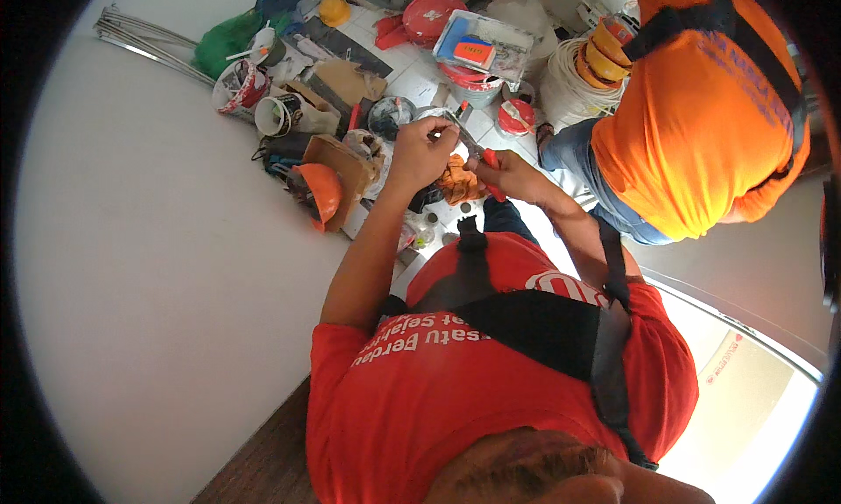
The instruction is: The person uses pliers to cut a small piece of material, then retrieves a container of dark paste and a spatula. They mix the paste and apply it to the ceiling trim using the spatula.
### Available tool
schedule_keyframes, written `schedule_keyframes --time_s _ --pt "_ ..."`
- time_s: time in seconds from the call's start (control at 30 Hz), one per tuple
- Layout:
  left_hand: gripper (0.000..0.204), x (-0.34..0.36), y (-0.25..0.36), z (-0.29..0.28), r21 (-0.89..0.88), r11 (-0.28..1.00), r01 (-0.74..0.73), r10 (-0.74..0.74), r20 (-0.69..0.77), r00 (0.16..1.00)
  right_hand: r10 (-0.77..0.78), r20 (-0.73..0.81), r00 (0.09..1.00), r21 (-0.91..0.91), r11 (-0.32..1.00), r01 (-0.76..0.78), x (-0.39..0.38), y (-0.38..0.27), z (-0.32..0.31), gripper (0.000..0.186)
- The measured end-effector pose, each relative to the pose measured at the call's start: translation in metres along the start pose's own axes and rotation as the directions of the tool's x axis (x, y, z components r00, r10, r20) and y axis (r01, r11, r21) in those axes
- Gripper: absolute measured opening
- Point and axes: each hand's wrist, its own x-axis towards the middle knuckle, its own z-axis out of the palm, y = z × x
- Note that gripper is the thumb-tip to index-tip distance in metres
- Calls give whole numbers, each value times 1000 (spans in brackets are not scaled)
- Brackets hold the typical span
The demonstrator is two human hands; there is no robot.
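Note:
My left hand (424, 152) is raised in front of me, its thumb and fingers pinched together. Whatever lies between those fingertips is too small to make out. Close on its right, my right hand (515, 178) is wrapped round a red-handled tool (492, 159) with a long grey metal end. Red shows on both sides of the fist, and the metal end points up and left, reaching to the left fingertips. I cannot tell whether it is a pair of snips or pliers. Below the hands, an orange cloth (460, 181) lies on the floor.
An orange hard hat (321, 194) and a cardboard box (352, 173) sit by the left wall. Beyond are buckets (236, 90), a tray (510, 55) on a pail, a red-lidded tub (516, 117) and coiled cable (569, 88). A person in orange (692, 127) stands close at right.

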Motion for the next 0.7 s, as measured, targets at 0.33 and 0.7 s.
schedule_keyframes --time_s 0.33,0.7 --pt "28 35 19 9 -60 996 71 -70 28 997 85 13 996 29 996 -85 7 -27 -20 52" --pt "26 21 27 2 -9 999 46 -45 81 996 -113 -53 992 144 982 119 22 5 1 47"
